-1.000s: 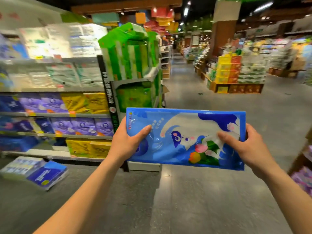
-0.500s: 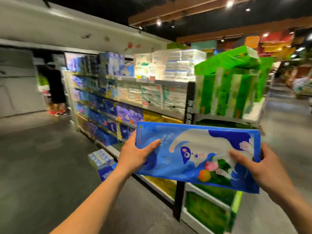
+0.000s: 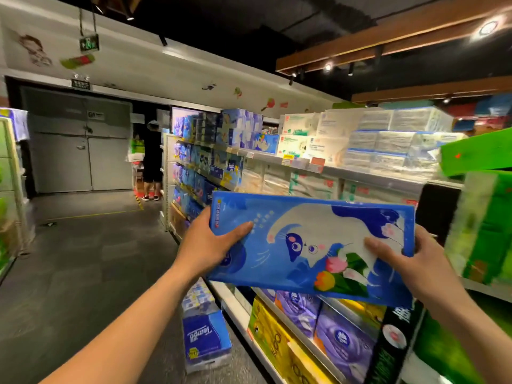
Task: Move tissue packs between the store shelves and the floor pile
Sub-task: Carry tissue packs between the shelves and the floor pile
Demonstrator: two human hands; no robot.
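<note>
We hold the blue tissue pack [image 3: 304, 239] up in the air between both hands, in front of the store shelves [image 3: 360, 173] and well above the floor [image 3: 83, 259]. Our left hand [image 3: 210, 245] grips the pack's left end, its thumb laid across the printed front face while the other fingers wrap behind the pack, out of sight. Our right hand [image 3: 415, 261] grips the right end the same way, thumb pressed on the front near the cat's white body, the remaining fingers hidden behind. The pack lies flat-face toward us, the cat and tulip picture upright. Its long axis runs left to right, with the right end tilted a little lower than the left. Behind and below it sit purple packs [image 3: 340, 336] and yellow packs [image 3: 271, 333] on the lower shelves, and green packs [image 3: 487, 225] stand just beside our right hand. The floor pile [image 3: 205, 336] of blue and white packs rests on the floor at the foot of the shelves, below our left forearm. A person [image 3: 151, 159] stands at the far end of the aisle.
</note>
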